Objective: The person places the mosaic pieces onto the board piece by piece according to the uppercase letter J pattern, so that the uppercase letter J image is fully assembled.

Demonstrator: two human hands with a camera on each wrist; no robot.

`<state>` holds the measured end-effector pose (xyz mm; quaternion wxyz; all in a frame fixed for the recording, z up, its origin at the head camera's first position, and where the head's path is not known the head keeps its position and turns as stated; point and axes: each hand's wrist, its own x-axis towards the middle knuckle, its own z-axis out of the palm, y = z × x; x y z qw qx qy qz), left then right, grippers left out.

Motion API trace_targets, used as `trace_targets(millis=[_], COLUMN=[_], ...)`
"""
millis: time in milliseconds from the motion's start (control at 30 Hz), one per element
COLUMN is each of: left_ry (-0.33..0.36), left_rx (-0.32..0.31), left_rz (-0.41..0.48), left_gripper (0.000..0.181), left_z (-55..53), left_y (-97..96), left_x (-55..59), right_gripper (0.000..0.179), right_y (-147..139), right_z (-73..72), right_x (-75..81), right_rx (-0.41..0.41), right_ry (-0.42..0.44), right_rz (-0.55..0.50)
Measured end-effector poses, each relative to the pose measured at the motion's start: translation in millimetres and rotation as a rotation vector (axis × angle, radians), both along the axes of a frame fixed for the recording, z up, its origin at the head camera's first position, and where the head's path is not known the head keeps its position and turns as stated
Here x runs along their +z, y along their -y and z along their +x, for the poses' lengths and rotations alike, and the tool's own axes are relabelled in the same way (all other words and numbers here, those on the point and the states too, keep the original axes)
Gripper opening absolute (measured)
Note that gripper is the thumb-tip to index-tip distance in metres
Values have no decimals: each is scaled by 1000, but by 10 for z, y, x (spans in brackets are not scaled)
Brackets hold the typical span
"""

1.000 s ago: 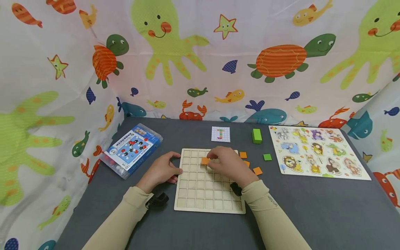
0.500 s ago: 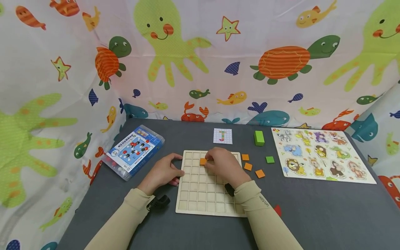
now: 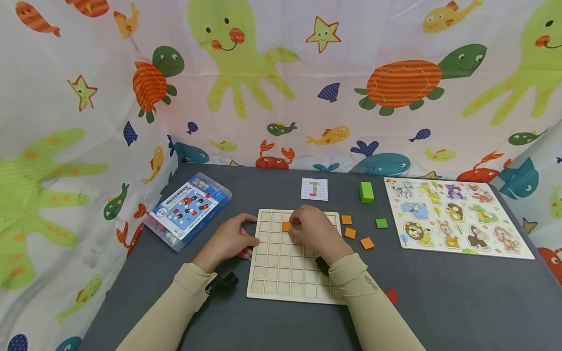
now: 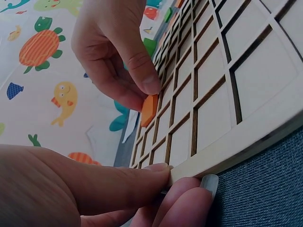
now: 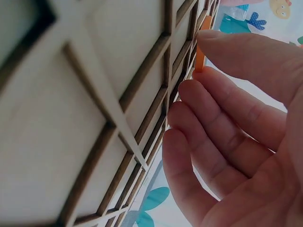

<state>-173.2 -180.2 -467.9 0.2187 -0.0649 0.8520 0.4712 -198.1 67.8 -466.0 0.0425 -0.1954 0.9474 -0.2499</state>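
A square wooden board with a raised grid (image 3: 284,275) lies on the dark table. My left hand (image 3: 230,240) grips its left edge; in the left wrist view the thumb presses the rim from above, with fingertips below it. Over the upper left part of the grid, my right hand (image 3: 317,229) pinches an orange square tile (image 3: 286,226) between thumb and index finger. The tile (image 4: 149,110) looks tilted at the grid in the left wrist view; whether it touches the bottom of a cell cannot be told. The other right fingers (image 5: 208,109) are loosely bent.
Right of the board lie several loose orange tiles (image 3: 350,233), a green tile (image 3: 381,223) and a green block (image 3: 366,192). A pattern card (image 3: 314,189) is behind it. An animal puzzle (image 3: 456,214) lies far right, a plastic box (image 3: 189,209) left. Something red (image 3: 391,296) shows beside the right sleeve.
My right hand has shifted slightly left with the orange tile, mostly in the first half second. The left hand stays at the board's edge. The red thing has come into view.
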Motion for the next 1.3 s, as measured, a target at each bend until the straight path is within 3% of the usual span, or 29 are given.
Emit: trace_targets(millis=[1167, 1300], left_ry=[11, 8], left_rx=[-11, -11], left_rz=[-3, 4], left_gripper=[64, 63], left_z=[26, 17], left_y=[-1, 6], left_x=[30, 17], right_gripper=[16, 23], right_y=[-31, -97], right_z=[14, 52], right_x=[-6, 61], right_rx=[2, 10], right_ry=[20, 44], right_rz=[-16, -29])
